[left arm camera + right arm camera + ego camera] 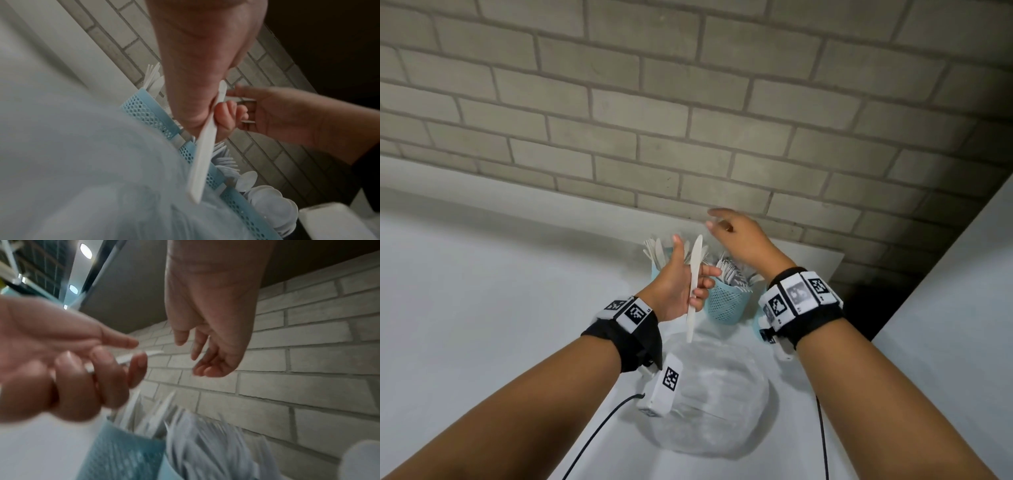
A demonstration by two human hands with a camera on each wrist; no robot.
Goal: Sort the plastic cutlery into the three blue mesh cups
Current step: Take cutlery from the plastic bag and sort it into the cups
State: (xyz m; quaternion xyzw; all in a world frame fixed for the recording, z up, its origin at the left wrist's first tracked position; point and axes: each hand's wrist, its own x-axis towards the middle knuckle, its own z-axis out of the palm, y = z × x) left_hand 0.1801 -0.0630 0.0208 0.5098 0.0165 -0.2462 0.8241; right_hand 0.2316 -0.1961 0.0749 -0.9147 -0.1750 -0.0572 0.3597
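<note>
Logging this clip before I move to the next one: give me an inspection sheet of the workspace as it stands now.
Surface: white tabletop against a brick wall.
Job's things: white plastic knife held upright; three blue mesh cups in a row, seen from the left wrist: knife cup, fork cup, spoon cup.
Clutter: clear plastic bowl in front of the cups; contents cannot be made out.
Grips: left hand holds the knife, fingers curled round its handle; right hand open above the cups, holding nothing.
Cables: black cable from the left wrist unit; another from the right.
Surroundings: brick wall; dark gap at right.
</note>
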